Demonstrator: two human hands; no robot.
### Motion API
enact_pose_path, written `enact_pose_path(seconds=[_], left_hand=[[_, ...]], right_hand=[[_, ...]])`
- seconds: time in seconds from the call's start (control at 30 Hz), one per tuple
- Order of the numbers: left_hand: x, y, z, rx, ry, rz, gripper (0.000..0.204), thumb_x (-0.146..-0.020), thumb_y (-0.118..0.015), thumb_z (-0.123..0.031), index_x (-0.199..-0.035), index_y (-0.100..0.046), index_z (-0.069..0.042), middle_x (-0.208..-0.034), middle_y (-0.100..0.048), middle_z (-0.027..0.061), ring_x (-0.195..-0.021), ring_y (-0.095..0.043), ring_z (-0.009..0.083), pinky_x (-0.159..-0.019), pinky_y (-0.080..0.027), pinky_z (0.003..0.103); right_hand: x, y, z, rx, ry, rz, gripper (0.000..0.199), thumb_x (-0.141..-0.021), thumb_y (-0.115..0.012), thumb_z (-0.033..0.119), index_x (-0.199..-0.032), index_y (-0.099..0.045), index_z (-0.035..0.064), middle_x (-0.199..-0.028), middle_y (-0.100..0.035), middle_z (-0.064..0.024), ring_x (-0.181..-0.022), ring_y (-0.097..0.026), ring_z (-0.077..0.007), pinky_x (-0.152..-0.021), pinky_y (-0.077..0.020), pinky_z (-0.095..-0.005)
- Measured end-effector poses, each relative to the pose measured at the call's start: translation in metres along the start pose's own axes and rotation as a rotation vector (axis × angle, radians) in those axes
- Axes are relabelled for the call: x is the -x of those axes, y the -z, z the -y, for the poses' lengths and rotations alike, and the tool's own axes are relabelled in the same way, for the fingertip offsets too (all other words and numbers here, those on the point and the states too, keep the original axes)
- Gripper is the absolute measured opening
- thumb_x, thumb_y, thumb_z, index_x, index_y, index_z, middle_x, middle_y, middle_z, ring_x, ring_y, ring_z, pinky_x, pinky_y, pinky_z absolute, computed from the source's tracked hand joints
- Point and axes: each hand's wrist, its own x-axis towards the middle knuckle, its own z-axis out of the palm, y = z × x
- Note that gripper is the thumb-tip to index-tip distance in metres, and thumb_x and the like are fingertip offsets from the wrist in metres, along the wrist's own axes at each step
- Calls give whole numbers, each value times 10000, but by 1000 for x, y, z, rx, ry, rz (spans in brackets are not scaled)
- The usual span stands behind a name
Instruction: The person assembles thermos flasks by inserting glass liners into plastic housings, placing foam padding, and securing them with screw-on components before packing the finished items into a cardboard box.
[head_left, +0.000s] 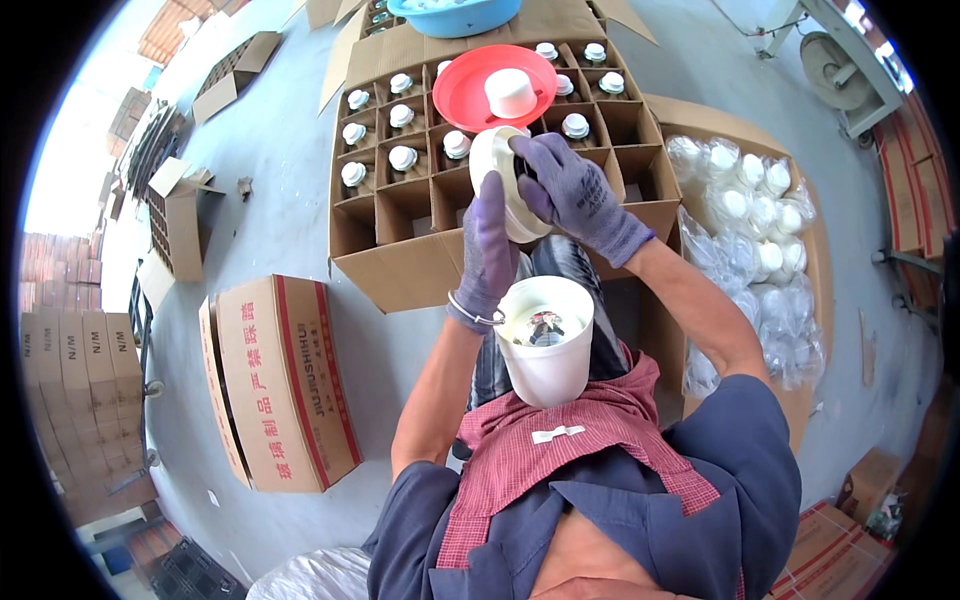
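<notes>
Head view shows two gloved hands meeting at a white piece, round and tilted, raised in front of the person above the near edge of a divided box. The left hand points up and away from the body, its visible fingers nearly straight and lying close together, set against the lower left side of the piece; its thumb is not clearly visible, so whether it grips or only props the piece cannot be told. A pale ring circles the left wrist. The right hand comes from the right with fingers bent, pinching the piece along its right side, where a dark patch shows beside the fingertips; whether that is an opening or something else cannot be told. Just below the hands, a white pail stands upright over the lap, open at the top, with something multicoloured inside, too small to make out. It sits against the red checked apron. Beyond the hands, white-capped bottles stand in the cells of the box, and a red tray lies across its middle with a white cup on it. Farther off is a blue basin. To the right, an open carton holds bagged white items; to the left, a red-striped box rests on the grey floor.
</notes>
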Motion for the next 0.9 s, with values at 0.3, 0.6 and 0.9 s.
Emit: enact_pose_path(seconds=[0.3, 0.6, 0.9], left_hand=[[-2, -13, -31, -1673, -899, 603, 655, -644, -776, -506, -1244, -623, -292, -1411, -499, 1, -1215, -444, 295, -993, -387, 528], [29, 12, -38, -876, -380, 274, 669, -834, -667, -458, -1398, -478, -150, -1364, -517, 101, -1202, -503, 309, -1004, -420, 465], [48, -38, -39, 84, 298, 78, 766, -962, -279, -672, -1467, -313, -96, -1421, -432, 168, -1296, -473, 343, -1050, -428, 534]], right_hand=[[73, -38, -80, -1433, -320, 602, 476, -934, -615, 120, -1375, -443, 81, -1343, -525, -94, -1177, -569, -195, -1036, -477, -378], [18, 35, -5, -910, -386, 600, 400, -922, -632, 185, -1277, -517, 40, -1180, -609, -130, -1115, -605, -197, -899, -534, -354], [-15, 69, 20, 424, 744, 353, 612, -813, -637, 528, -1234, -545, 94, -942, -546, -71, -714, -613, -183, -547, -488, -322]])
